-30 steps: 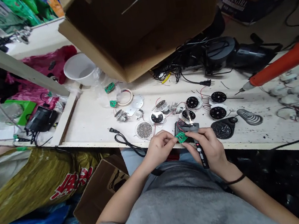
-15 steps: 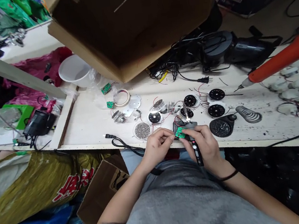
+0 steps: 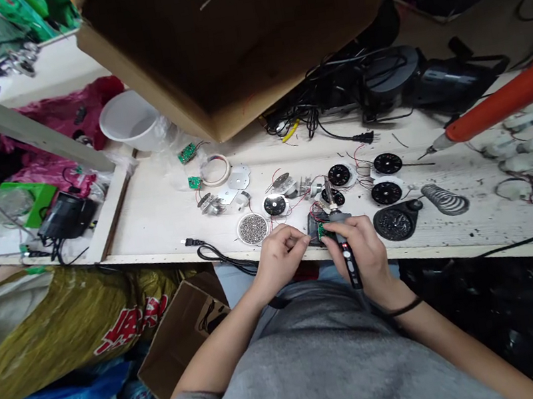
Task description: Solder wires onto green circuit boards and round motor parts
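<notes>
Between the thumb and forefinger of my right hand [image 3: 367, 254] is a small green circuit board [image 3: 321, 230], tilted nearly edge-on. The same hand also holds a soldering iron [image 3: 351, 268] with a black handle, its tip pointing away from me over the bench. My left hand [image 3: 280, 258] is closed in a pinch just left of the board; whatever is between its fingertips is too small to make out. Under the board lies a dark block [image 3: 313, 222], partly covered by my right hand. Beyond my hands are several small motors with black discs [image 3: 275, 205] and thin red wires.
A round dish of metal beads [image 3: 252, 229] stands left of my hands, near a black cable [image 3: 204, 253]. To the right are a black dish [image 3: 395, 222], a coil spring [image 3: 445, 199] and a red electric screwdriver [image 3: 499, 105]. A large cardboard box [image 3: 150, 76] overhangs the bench's back.
The circuit board has turned from showing its green face to nearly edge-on in my right fingers. My left hand keeps its pinch, almost unmoved. The view has shifted slightly.
</notes>
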Demonstrator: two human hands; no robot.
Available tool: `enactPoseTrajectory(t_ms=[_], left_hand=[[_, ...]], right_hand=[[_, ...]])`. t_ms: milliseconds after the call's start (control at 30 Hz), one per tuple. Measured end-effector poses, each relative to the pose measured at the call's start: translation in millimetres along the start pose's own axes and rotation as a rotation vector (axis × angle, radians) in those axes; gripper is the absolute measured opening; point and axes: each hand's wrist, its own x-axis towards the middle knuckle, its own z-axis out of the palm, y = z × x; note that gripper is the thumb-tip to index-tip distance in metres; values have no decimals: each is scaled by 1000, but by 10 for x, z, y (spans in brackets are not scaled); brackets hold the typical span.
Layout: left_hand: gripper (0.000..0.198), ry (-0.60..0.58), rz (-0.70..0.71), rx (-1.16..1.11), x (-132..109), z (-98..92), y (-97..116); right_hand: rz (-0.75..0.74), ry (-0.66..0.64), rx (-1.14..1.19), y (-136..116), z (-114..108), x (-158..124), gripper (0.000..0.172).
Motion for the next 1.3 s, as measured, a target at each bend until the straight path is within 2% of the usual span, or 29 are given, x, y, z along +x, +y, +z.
enactPoseTrajectory(t_ms=[167,400,500,633,833,933,1067,1167,1300], left_hand=[[16,-15,14,26,13,0,17],[12,30,59,70,24,16,9],[12,28,79,84,31,16,23],[14,7,120,120,34,15,54],[15,-4,236,201,23,24,72],[16,-1,285,238,26,26,67],[18,-14,315,251,40,15,75],[18,-35,298,265,54,1,99],[18,-55,245,286,70,-5,129]], right_hand=[[-43,-73,-29,56,33,-25,33],[-52,-155,-86,78,12,-53,35],[3,-139,-16,41,-9,-10,34],[2,-102,50,20,-59,24,39],[-9,14,50,9,-301,-39,29],[12,19,161,-47,-516,-74,36],[99,-39,255,-166,-743,-132,44],[133,-63,290,-209,-781,-238,41],[195,-67,314,-191,-721,-423,36]])
